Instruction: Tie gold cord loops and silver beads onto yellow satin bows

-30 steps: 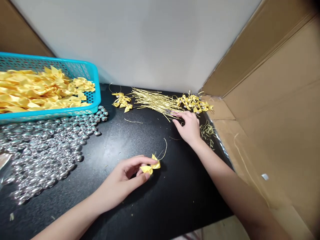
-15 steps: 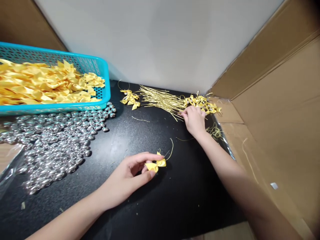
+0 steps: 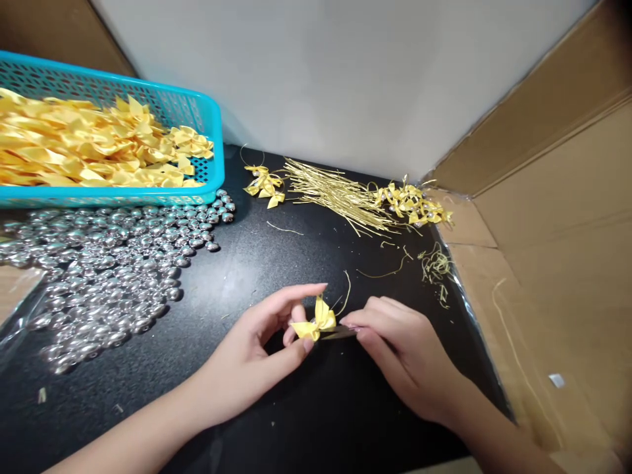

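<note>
Thumb and fingers of my left hand (image 3: 269, 336) pinch a yellow ribbon bow (image 3: 316, 321) just above the black table (image 3: 281, 408); the index finger is stretched out over it. A thin gold cord (image 3: 348, 289) curves up from the bow's right side. My right hand (image 3: 402, 349) is closed on what looks like a pair of small snips (image 3: 338, 334), its grip mostly hidden by the fingers. The pointed metal blades reach left to the lower edge of the bow; I cannot tell whether they touch it.
A turquoise basket (image 3: 213, 145) of yellow bows stands back left, many silver beads (image 3: 113, 276) before it. Along the wall lie gold cords (image 3: 340, 197), with finished-looking bows (image 3: 412, 204) at right and a few more (image 3: 265, 184) at left. Thread scraps (image 3: 435, 263) lie near the right edge.
My right hand has come from the gold cords at the back down to the bow, with the snips in it. My left hand still pinches the bow, its index finger lifted slightly.
</note>
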Action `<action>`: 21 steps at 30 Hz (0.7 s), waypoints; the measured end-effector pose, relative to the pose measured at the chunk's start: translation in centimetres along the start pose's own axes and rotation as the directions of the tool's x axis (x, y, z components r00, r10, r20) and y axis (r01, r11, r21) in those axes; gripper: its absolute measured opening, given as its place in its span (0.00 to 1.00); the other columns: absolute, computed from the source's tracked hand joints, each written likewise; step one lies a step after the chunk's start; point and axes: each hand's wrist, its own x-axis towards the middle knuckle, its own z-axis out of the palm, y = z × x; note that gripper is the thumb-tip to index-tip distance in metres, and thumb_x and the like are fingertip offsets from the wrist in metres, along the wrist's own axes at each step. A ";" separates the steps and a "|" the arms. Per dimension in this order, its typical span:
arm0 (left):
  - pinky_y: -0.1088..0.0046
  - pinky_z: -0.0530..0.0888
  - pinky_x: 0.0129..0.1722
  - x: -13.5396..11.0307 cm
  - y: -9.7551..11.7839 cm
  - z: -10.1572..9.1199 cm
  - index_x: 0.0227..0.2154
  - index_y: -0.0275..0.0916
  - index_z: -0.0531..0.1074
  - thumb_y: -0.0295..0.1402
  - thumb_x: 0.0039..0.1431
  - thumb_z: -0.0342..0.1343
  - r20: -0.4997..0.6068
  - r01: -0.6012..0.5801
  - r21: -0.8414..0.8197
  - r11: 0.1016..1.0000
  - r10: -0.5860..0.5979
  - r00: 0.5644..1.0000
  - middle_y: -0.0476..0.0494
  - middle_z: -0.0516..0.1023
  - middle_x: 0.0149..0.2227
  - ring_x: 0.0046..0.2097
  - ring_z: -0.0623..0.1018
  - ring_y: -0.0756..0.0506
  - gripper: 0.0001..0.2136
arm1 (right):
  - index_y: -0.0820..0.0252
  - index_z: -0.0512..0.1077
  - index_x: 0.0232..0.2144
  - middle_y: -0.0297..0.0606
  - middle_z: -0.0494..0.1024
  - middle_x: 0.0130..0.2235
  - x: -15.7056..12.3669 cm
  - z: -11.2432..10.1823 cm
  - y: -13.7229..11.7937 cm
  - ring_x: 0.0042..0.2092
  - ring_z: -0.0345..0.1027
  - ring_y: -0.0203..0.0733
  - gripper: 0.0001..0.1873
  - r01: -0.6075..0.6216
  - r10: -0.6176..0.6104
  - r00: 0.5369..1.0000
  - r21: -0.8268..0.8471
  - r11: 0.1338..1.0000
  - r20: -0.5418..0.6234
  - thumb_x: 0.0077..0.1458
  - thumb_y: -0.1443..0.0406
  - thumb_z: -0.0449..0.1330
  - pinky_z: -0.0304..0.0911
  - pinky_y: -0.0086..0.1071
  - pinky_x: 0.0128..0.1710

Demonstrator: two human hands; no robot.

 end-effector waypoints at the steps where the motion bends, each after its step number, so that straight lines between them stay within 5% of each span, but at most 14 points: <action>1: 0.74 0.68 0.36 0.0 0.0 0.0 0.56 0.53 0.68 0.31 0.62 0.56 -0.005 -0.010 0.012 1.000 0.010 1.000 0.52 0.65 0.31 0.32 0.68 0.50 0.20 | 0.56 0.75 0.37 0.36 0.76 0.31 -0.1 0.2 0.1 0.33 0.65 0.40 0.16 -0.016 0.016 1.000 -0.020 1.000 -0.018 0.67 0.61 0.48 0.57 0.34 0.33; 21: 0.77 0.69 0.37 0.1 0.0 0.1 0.52 0.57 0.70 0.30 0.61 0.57 -0.037 -0.077 0.066 0.995 0.079 0.996 0.54 0.65 0.30 0.32 0.69 0.51 0.18 | 0.58 0.75 0.35 0.35 0.75 0.31 -0.1 1.2 -0.3 0.31 0.63 0.40 0.12 -0.047 0.034 0.984 -0.073 0.996 -0.173 0.63 0.62 0.53 0.52 0.33 0.32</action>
